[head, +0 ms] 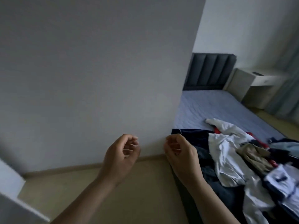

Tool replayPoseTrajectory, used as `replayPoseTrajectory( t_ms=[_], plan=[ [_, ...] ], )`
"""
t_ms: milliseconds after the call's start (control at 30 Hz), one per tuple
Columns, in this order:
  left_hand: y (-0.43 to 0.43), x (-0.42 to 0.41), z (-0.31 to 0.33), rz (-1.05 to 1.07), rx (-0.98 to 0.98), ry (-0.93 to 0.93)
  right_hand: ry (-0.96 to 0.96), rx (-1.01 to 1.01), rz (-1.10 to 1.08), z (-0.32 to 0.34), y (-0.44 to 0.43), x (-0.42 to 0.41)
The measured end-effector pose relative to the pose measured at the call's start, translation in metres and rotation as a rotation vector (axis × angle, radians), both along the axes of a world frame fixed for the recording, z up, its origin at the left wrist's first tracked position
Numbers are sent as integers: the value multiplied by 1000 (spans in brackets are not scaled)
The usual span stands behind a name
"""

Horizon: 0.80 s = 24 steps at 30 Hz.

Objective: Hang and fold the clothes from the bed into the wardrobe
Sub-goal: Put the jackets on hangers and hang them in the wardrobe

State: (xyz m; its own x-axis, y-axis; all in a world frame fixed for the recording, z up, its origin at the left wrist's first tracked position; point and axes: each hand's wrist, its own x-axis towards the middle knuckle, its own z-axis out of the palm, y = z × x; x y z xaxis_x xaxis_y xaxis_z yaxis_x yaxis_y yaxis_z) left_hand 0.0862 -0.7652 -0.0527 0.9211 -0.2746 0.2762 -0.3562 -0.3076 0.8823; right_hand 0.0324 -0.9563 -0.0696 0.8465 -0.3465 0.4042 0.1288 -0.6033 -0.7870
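Note:
A heap of clothes (pixel 239 160) lies on the near end of the bed (pixel 210 109): white, dark navy, tan and red pieces tangled together. My left hand (pixel 122 155) hovers over the floor in front of the wall, fingers loosely curled and holding nothing. My right hand (pixel 179 152) hangs at the bed's left edge, beside the dark garment, fingers also loosely curled and empty. The two hands are a short gap apart. No wardrobe interior shows.
A grey wall (pixel 97 78) fills the left and centre. Beige floor (pixel 113 191) runs below it. A white panel edge (pixel 9 191) juts in at lower left. Behind the bed stand a dark padded headboard (pixel 208 71) and a pale bedside table (pixel 252 88).

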Motion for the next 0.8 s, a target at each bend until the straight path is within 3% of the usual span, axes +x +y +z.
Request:
replayPoseTrajectory(
  t_ms=[433,800],
  plan=[
    [-159,61,-19,-646,22,40,125,-32,-631,-19,-103,-69],
    [-302,-7,-61,-1048,103,94,173,70,-1034,-62,-165,-183]
  ],
)
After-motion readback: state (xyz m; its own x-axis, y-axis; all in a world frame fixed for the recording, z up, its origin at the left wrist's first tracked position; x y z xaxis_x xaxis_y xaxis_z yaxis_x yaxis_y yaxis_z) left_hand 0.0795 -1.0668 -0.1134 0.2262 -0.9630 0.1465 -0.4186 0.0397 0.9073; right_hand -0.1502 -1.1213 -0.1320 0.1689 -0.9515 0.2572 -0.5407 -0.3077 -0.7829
